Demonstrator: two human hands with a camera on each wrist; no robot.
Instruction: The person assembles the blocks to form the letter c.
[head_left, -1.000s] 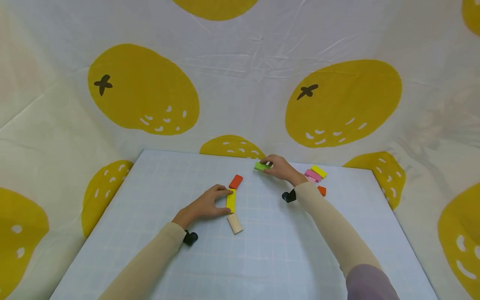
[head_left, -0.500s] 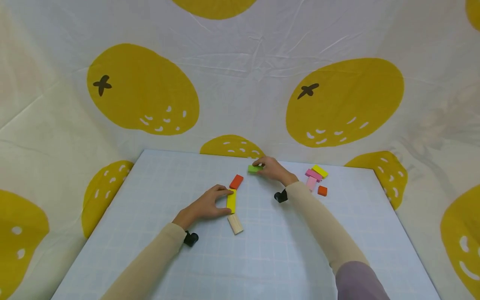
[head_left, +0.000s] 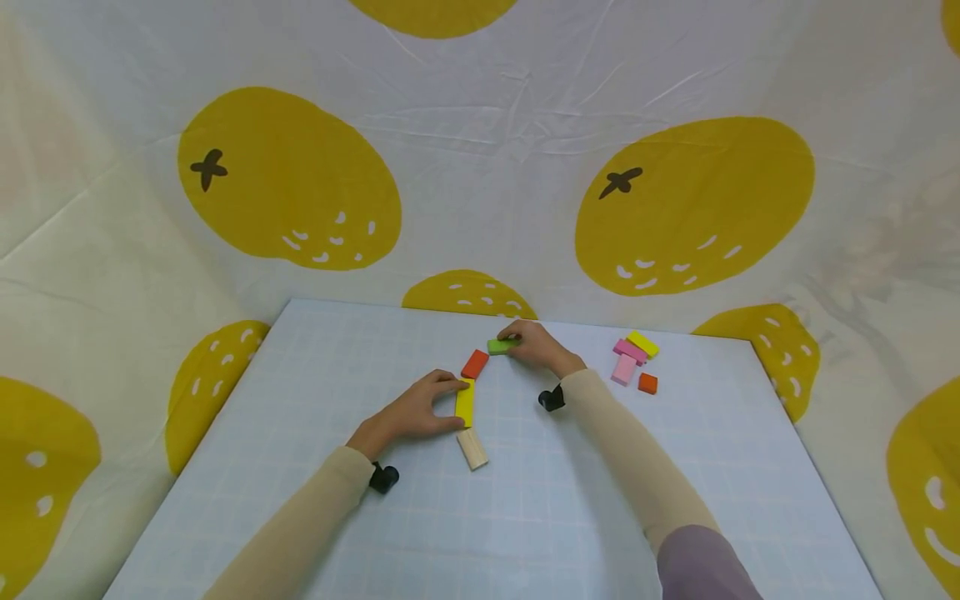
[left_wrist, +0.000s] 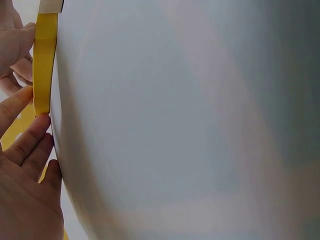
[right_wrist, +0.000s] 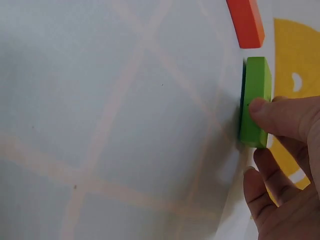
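Note:
A yellow block (head_left: 465,403) lies on the table, and my left hand (head_left: 411,407) holds it between thumb and fingers at its two ends. Off its far end sits an orange-red block (head_left: 475,364); off its near end, a plain wooden block (head_left: 472,449). My right hand (head_left: 537,345) pinches a green block (head_left: 497,347) just right of the orange-red one. In the right wrist view the thumb presses the side of the green block (right_wrist: 255,100), and a small gap separates it from the orange-red block (right_wrist: 246,22).
To the right on the table (head_left: 570,508) lie several more blocks: a yellow one (head_left: 643,344), a darker pink one (head_left: 632,351), a light pink one (head_left: 624,369) and a small orange one (head_left: 648,383). A fruit-print cloth (head_left: 487,183) hangs behind the table's far edge.
My right hand has brought the green block leftward and nearer, up to the orange-red block. The light pink block now shows fully. My left hand has stayed on the yellow block.

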